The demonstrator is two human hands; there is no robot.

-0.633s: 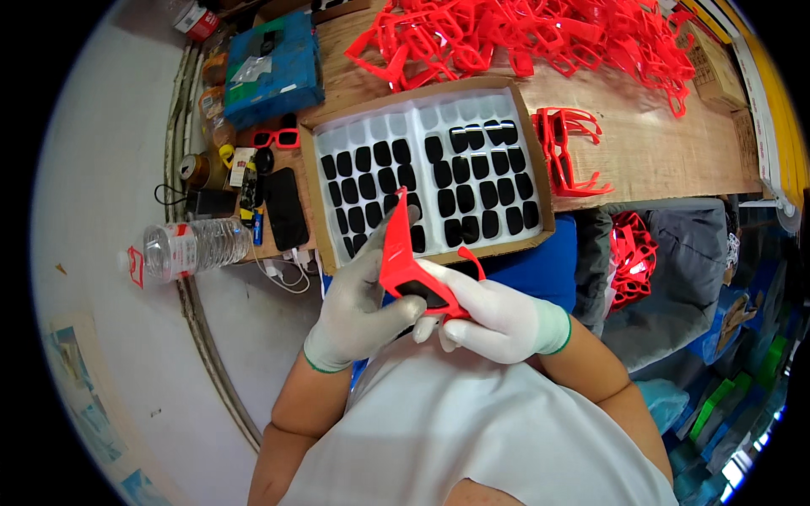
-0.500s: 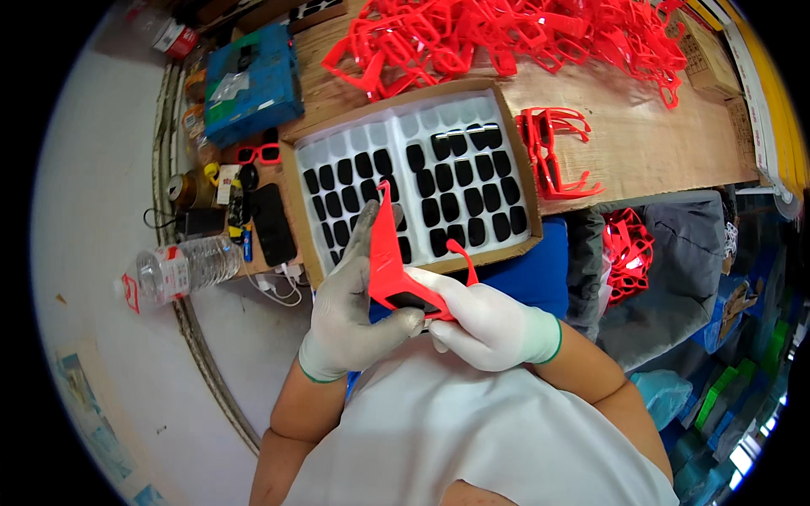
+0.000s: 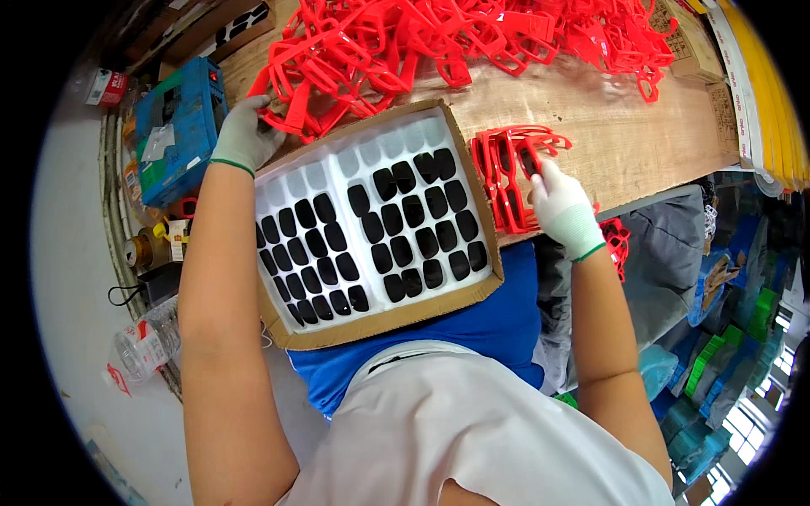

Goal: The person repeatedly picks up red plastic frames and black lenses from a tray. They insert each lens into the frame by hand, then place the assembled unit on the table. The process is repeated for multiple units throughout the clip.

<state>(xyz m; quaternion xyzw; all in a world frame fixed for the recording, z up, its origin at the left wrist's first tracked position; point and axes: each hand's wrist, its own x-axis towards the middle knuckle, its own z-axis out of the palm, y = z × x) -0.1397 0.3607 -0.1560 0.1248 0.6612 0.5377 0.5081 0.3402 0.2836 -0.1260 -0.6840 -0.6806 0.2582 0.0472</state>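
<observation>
both hands on red frames — fingertips touching

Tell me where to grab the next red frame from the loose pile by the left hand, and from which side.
Take a red frame at the pile's near left edge, where the left hand already rests. Probably grip one straight outer bar that juts free toward the lens tray, coming from the tray side. Frames deeper in look interlocked, so pulling there would likely drag others along.

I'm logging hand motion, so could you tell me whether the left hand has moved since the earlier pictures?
Yes. The left hand has left the spot near the tray's front edge and reached to its far left corner, onto the red frames piled there.
</observation>
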